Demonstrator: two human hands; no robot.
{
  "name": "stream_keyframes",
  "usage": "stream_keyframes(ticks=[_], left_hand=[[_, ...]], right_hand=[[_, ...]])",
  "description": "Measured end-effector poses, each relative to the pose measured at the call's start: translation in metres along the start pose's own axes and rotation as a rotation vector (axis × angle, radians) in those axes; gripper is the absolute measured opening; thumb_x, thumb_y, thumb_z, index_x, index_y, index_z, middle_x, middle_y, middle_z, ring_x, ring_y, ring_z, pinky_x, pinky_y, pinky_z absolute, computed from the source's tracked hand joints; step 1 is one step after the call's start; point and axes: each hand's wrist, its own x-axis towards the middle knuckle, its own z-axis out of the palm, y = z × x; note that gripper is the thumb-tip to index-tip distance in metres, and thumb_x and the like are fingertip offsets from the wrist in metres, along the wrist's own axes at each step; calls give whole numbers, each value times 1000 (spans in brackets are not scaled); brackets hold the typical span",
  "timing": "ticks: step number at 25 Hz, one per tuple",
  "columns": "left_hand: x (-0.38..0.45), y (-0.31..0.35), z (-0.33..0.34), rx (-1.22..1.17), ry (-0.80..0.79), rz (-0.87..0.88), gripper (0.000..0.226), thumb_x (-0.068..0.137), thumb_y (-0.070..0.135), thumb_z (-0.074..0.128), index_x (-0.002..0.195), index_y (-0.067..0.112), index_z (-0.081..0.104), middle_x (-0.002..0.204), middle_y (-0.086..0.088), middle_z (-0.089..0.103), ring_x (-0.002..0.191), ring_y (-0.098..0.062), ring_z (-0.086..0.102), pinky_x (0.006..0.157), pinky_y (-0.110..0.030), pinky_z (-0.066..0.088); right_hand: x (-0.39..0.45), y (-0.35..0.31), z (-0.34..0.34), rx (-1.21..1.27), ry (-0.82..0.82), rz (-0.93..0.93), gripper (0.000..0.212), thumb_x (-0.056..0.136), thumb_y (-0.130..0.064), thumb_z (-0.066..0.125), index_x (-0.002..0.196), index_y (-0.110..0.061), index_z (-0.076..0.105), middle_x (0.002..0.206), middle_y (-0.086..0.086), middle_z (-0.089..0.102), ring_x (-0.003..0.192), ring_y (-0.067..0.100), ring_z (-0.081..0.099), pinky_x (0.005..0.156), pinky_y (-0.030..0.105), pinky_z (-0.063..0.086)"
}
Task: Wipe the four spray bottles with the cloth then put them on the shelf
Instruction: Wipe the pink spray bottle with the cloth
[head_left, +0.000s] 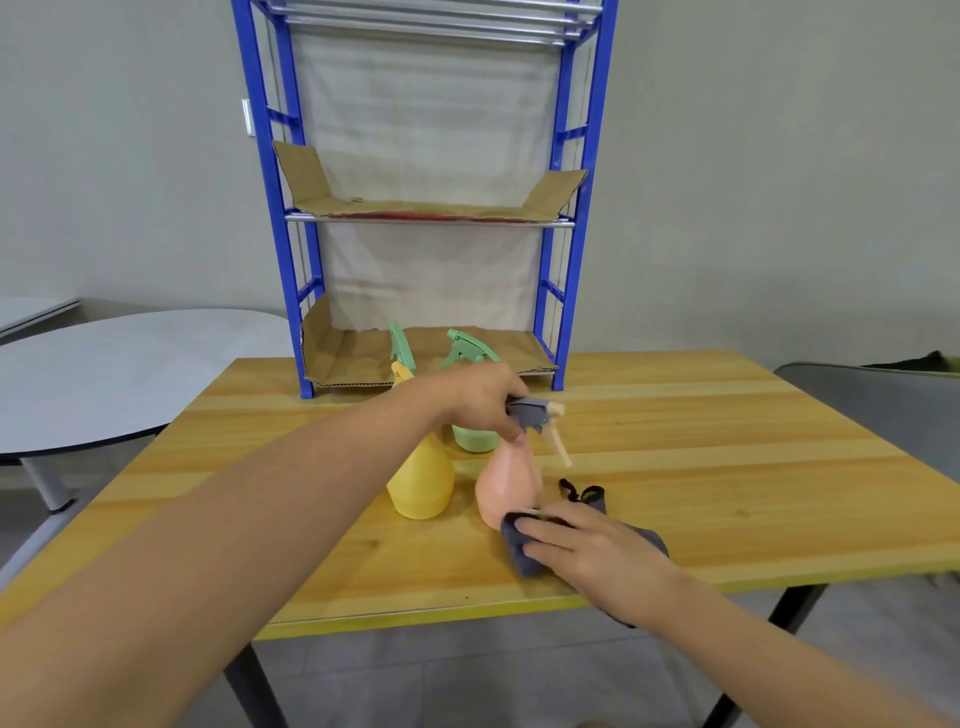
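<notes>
A pink spray bottle (508, 480) with a grey head stands on the wooden table (727, 467). My left hand (480, 397) grips its grey spray head from above. My right hand (592, 545) presses a dark grey cloth (519, 551) against the bottle's base. A yellow spray bottle (422, 480) with a green trigger stands just left of it. A green spray bottle (474, 436) stands behind, partly hidden by my left hand. The blue metal shelf (566, 270) stands at the table's far edge, its two lower levels lined with cardboard and bare.
A round grey table (104, 384) stands to the left, apart from the wooden one. A grey chair back (878, 410) shows at the right edge. The grey wall is right behind the shelf. The table's front edge runs just below my right hand.
</notes>
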Motion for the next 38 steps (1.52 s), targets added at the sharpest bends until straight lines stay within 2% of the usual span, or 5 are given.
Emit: stream_keyframes(ticks=[4, 10, 15, 20, 38], left_hand=[[-5, -10, 2, -68, 48, -6, 22, 83, 35, 80, 74, 32, 61, 74, 7, 61, 72, -16, 56, 65, -33, 42], [-8, -17, 3, -42, 65, -8, 24, 83, 35, 81, 74, 34, 59, 77, 8, 62, 71, -13, 56, 61, -31, 40], [-6, -12, 4, -1, 70, -15, 26, 85, 35, 79, 73, 32, 56, 75, 5, 60, 70, -15, 53, 59, -31, 38], [-5, -13, 5, 2, 79, -29, 27, 83, 40, 80, 73, 29, 58, 74, 3, 59, 69, -17, 52, 58, -31, 37], [-8, -12, 12, 58, 120, -36, 37, 86, 48, 75, 88, 12, 67, 74, -3, 57, 66, -18, 49, 56, -31, 35]], right_hand=[[15, 10, 5, 150, 383, 358, 24, 80, -2, 77, 103, -6, 73, 120, 6, 66, 108, 19, 54, 101, 27, 44], [26, -14, 4, 212, 262, 398, 14, 78, -11, 74, 91, -15, 75, 105, -1, 71, 95, 14, 53, 78, 32, 55], [34, -11, 1, 356, 184, 704, 33, 97, -19, 46, 117, -5, 69, 124, 9, 65, 113, 31, 61, 101, 38, 47], [29, -2, -5, 377, 26, 597, 19, 89, -8, 54, 98, -15, 70, 104, -2, 69, 98, 17, 61, 78, 18, 38], [36, -26, 10, 17, 43, 124, 36, 80, -6, 60, 116, -10, 62, 130, 4, 59, 125, 24, 51, 102, 37, 47]])
